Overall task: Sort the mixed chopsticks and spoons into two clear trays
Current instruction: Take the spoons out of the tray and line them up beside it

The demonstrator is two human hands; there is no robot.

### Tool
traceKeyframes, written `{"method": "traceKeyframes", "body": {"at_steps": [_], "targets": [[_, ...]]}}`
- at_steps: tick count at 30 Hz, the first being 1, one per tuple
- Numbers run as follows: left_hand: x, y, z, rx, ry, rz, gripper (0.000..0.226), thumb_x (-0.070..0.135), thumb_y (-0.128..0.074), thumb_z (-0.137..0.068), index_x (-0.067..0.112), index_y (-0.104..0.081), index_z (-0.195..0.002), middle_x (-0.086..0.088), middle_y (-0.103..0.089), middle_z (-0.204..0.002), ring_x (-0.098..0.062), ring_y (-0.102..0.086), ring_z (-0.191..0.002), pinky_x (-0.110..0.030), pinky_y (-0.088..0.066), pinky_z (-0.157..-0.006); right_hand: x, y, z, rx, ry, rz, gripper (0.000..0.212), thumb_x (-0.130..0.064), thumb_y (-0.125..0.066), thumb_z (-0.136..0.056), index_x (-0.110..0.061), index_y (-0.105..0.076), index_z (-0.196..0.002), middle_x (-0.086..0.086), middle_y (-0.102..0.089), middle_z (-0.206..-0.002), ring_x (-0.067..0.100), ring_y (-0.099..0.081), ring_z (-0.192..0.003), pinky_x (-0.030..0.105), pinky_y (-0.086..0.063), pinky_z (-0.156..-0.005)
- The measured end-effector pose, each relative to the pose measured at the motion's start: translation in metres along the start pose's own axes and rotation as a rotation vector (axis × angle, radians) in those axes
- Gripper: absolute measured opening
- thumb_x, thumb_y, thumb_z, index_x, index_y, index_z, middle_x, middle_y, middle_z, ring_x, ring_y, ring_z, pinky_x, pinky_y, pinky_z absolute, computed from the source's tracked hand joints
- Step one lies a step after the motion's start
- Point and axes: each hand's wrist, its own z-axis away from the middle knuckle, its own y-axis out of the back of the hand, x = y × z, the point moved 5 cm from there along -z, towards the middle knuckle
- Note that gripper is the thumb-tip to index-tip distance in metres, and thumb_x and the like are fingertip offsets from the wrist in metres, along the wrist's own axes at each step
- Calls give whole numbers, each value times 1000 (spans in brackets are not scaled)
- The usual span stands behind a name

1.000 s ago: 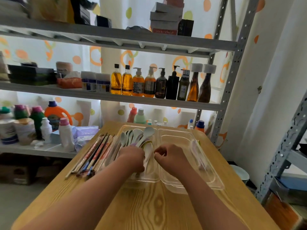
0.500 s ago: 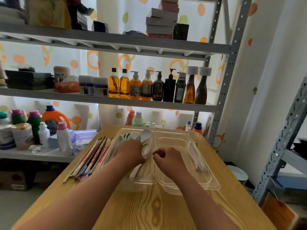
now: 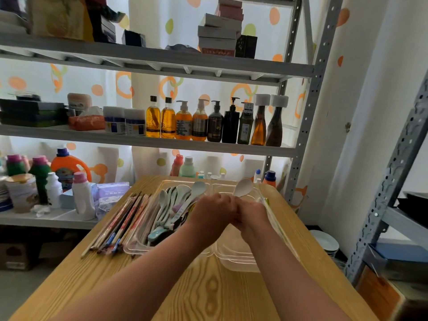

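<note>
Both hands, left hand and right hand, touch with curled fingers, a spoon jutting between them over the right tray; I cannot tell which grips it.

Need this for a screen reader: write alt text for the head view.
The left hand and right hand meet over a wooden table, a white spoon poking out between them above the clear right tray. Spoons fill the left tray; chopsticks lie along its left side.
</note>
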Motion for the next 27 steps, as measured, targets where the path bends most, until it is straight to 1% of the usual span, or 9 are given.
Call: {"method": "traceKeyframes", "body": {"at_steps": [3, 5, 7, 8, 10, 14, 18, 22, 27], "targets": [[9, -1, 0, 67, -68, 62, 26, 23, -86, -59, 15, -70, -78, 0, -66, -65, -14, -60, -49, -21, -44, -41, -1, 6, -5, 25, 28, 1, 12, 0, -52, -90, -7, -61, -84, 5, -53, -65, 15, -50, -57, 26, -44, -55], [10, 0, 1, 105, -80, 138, 11, 27, -67, -78, 17, -67, -81, 1, -64, -64, -13, -57, -49, -21, -44, -42, -4, 14, -9, 75, 57, 41, 9, -1, -54, -89, 1, -59, -96, 5, -53, -65, 15, -50, -56, 26, -45, -56], [4, 0, 3, 108, -10, 244, 21, 32, -48, -82, 18, -63, -78, 3, -59, -58, -13, -53, -46, -21, -43, -40, -8, 27, -13, 147, 60, 72, 6, -6, -59, -88, -5, -62, -92, 9, -62, -73, 19, -60, -65, 32, -54, -68], [-2, 0, 3, 99, 55, 288, 21, 34, -47, -82, 18, -61, -77, 3, -58, -58, -14, -54, -46, -23, -45, -40, -10, 34, -17, 183, 70, 83, 2, -9, -61, -88, -7, -62, -88, 11, -66, -79, 21, -63, -70, 35, -56, -75], [-13, -4, 3, 46, 190, 325, 20, 36, -48, -87, 18, -58, -84, 4, -58, -65, -15, -56, -54, -26, -48, -49, -18, 50, -25, 241, 137, 115, 7, -11, -61, -88, -5, -64, -86, 12, -69, -81, 21, -65, -72, 38, -56, -77], [-44, -28, 5, -65, 476, 442, 22, 44, -51, -91, 24, -56, -99, 8, -58, -81, -11, -56, -71, -26, -49, -68, -39, 88, -35, 342, 304, 397, 13, -12, -60, -87, -2, -69, -86, 12, -69, -79, 19, -61, -65, 30, -52, -62], [-64, -57, 7, -181, 694, 585, 23, 43, -56, -89, 23, -59, -100, 3, -67, -92, -14, -61, -81, -30, -53, -77, -46, 119, -46, 397, 403, 577, 21, -8, -55, -90, -11, -65, -72, 13, -65, -74, 23, -58, -68, 34, -51, -67], [-69, -74, 14, -202, 757, 602, 22, 42, -56, -89, 22, -60, -98, 2, -67, -96, -14, -60, -82, -29, -52, -77, -29, 135, -68, 407, 406, 691, 18, -12, -55, -91, -3, -70, -88, 11, -66, -77, 23, -59, -72, 25, -40, -60], [-70, -81, 16, -225, 746, 496, 24, 42, -51, -92, 23, -60, -104, 3, -66, -100, -13, -58, -84, -26, -45, -74, 2, 148, -84, 444, 422, 721, 22, -14, -58, -90, -1, -68, -105, 16, -70, -91, 26, -63, -83, 25, -40, -72]]}}
